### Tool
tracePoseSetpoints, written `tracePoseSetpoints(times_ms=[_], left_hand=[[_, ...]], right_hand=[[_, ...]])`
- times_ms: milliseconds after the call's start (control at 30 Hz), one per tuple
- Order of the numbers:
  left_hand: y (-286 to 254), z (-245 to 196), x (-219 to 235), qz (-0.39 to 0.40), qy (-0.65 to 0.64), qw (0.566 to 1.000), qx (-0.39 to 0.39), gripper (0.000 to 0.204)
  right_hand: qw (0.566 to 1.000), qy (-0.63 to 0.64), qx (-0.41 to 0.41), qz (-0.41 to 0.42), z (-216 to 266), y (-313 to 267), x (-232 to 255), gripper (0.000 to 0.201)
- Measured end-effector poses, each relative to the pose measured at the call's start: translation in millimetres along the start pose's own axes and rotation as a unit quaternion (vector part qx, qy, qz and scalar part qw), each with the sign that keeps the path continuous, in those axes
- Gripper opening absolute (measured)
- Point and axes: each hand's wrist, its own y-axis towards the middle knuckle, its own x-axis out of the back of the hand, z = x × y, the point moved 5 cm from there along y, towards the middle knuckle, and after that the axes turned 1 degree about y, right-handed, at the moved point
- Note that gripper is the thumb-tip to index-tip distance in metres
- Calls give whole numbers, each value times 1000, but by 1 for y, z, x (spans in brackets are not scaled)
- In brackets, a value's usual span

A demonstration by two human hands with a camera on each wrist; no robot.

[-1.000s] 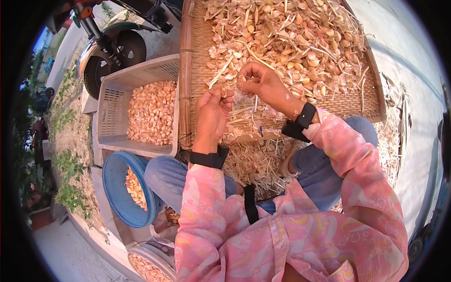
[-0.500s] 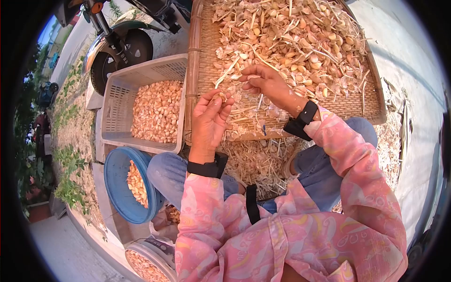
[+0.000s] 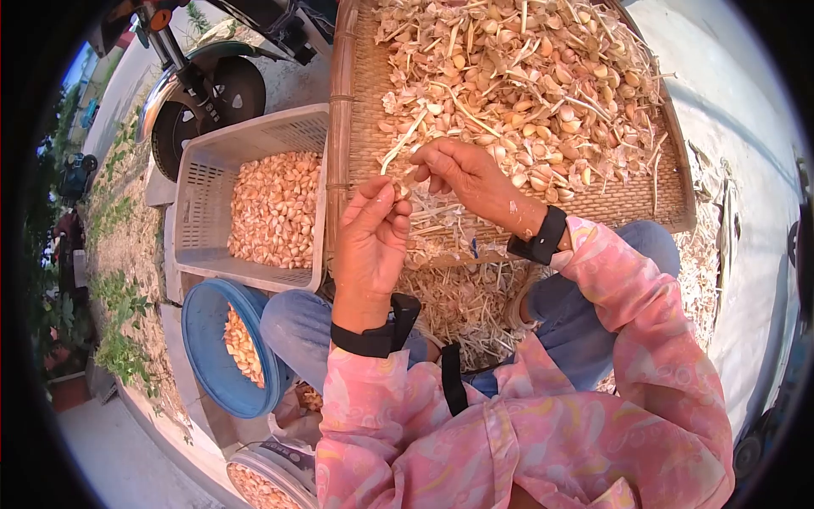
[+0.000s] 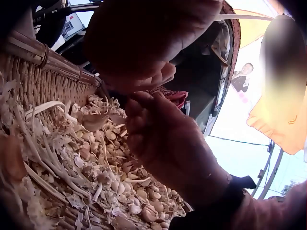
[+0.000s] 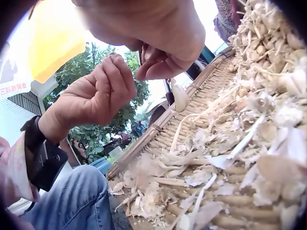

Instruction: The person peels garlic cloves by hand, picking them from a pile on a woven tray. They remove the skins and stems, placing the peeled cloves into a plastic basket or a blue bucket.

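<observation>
The camera on my head looks down from high up. It sees my lap, my two arms, the big woven tray [image 3: 356, 127] in front of me and the white crate [image 3: 208, 195] at my left side.

The camera on my left wrist sits very low, close to the tray, and looks up past my left hand [image 4: 144, 33] at my right hand [image 4: 172, 143] and the sky.

The camera on my right wrist is also low and close. It looks back across the tray rim [image 5: 158, 129] at my left hand [image 5: 96, 96] and my knee.

All three views share my two hands and the near edge of the tray.
</observation>
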Motion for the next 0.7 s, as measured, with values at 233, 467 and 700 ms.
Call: tracePoseSetpoints(times_ms=[233, 467, 700], left_hand=[[-121, 1, -169, 342, -162, 922, 75, 18], [-146, -1, -189, 373, -121, 889, 237, 15], [-155, -4, -185, 342, -64, 904, 248, 16]], right_hand=[[985, 97, -130, -63, -37, 7, 23, 26], [974, 160, -110, -120, -39, 2, 27, 36], [937, 275, -164, -141, -36, 3, 25, 34]])
